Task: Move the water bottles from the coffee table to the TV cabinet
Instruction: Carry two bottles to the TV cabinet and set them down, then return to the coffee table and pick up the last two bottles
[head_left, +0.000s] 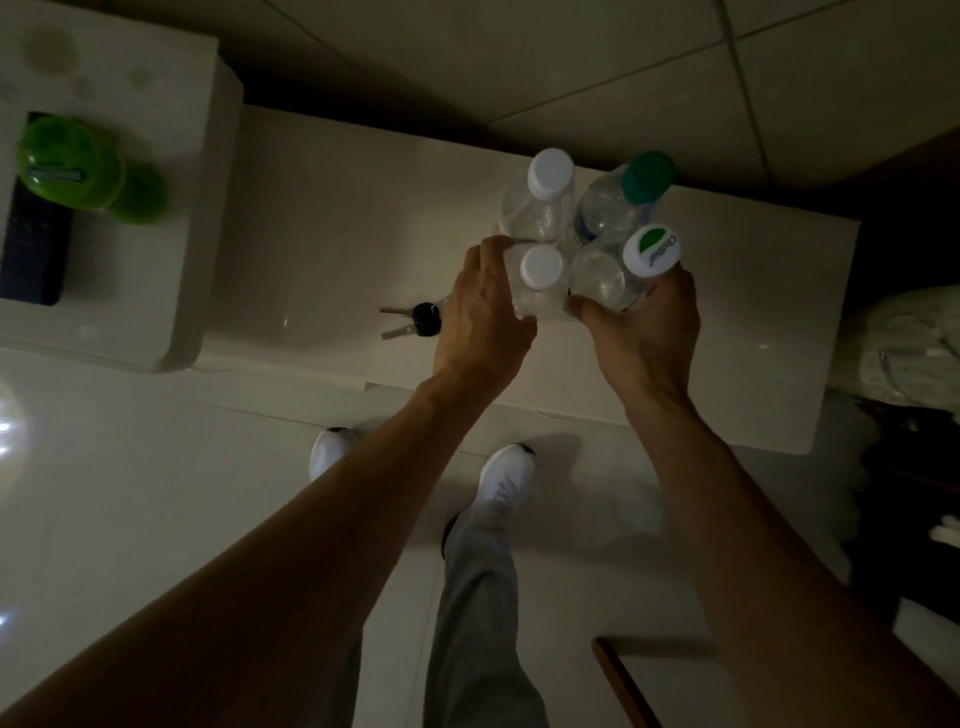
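left hand (480, 317) fingers curled round clear bottles | right hand (644, 325) fingers wrapped on the others | four water bottles (540, 280) bunched upright over white worktop (322, 249) | keys (415, 322) just left

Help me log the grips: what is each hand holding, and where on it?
Four water bottles are clustered between both hands. Left hand presses the cluster's left side, right hand its right, both on the bottles' bodies below the caps.
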